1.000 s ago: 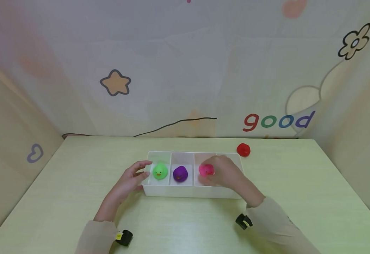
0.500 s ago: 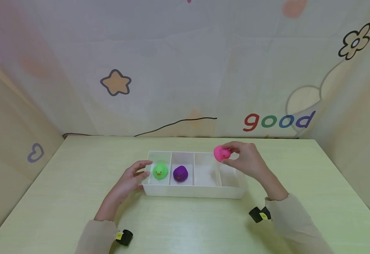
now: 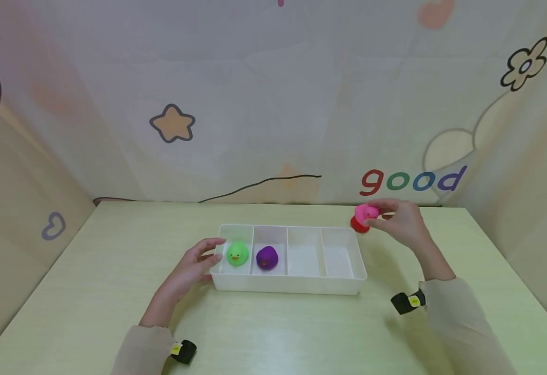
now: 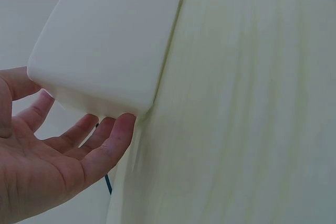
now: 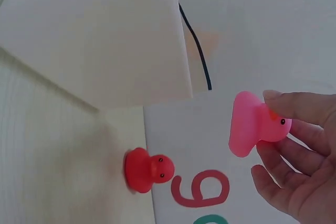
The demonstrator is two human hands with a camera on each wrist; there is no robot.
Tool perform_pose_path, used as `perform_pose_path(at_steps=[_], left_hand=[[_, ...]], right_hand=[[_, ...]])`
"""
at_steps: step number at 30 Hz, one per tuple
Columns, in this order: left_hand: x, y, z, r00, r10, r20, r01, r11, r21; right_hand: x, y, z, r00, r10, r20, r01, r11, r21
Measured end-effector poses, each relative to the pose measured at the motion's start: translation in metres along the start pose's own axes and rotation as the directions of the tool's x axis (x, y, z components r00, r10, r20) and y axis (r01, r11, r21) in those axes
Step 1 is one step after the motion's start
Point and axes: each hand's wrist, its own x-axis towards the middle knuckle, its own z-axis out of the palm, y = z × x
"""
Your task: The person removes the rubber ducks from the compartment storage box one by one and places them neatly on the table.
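Observation:
A white four-compartment tray (image 3: pixel 287 284) holds a green duck (image 3: pixel 237 253) in its leftmost compartment and a purple duck (image 3: pixel 266 258) in the one beside it; the two right compartments hold nothing. My left hand (image 3: pixel 193 268) rests on the tray's left end; in the left wrist view, the fingers of that hand (image 4: pixel 68 150) touch the tray's end wall. Beyond the tray's back right corner, my right hand (image 3: pixel 402 224) pinches a pink duck (image 3: pixel 364 212) above a red duck (image 3: pixel 359 225). The right wrist view shows the pink duck (image 5: pixel 247 124) raised, apart from the red duck (image 5: pixel 144 170) on the table.
A pale wooden table (image 3: pixel 273 333) lies under everything. Behind it hangs a printed cloth (image 3: pixel 264 104) with a star, a flower and the word "good". Black devices are strapped at the left wrist (image 3: pixel 184 351) and the right wrist (image 3: pixel 407 302).
My right hand has lifted the pink duck out of the tray's third compartment and carried it right and back, over the red duck. My left hand has stayed at the tray's left end.

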Motion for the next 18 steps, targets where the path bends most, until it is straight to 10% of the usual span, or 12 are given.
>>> perform_pose_path(at_steps=[18], left_hand=[[0.001, -0.001, -0.001, 1.0, -0.002, -0.004, 0.002, 1.0, -0.012]], right_hand=[[0.022, 0.068, -0.005, 0.971, 0.237, -0.008, -0.235, 0.965, 0.115]])
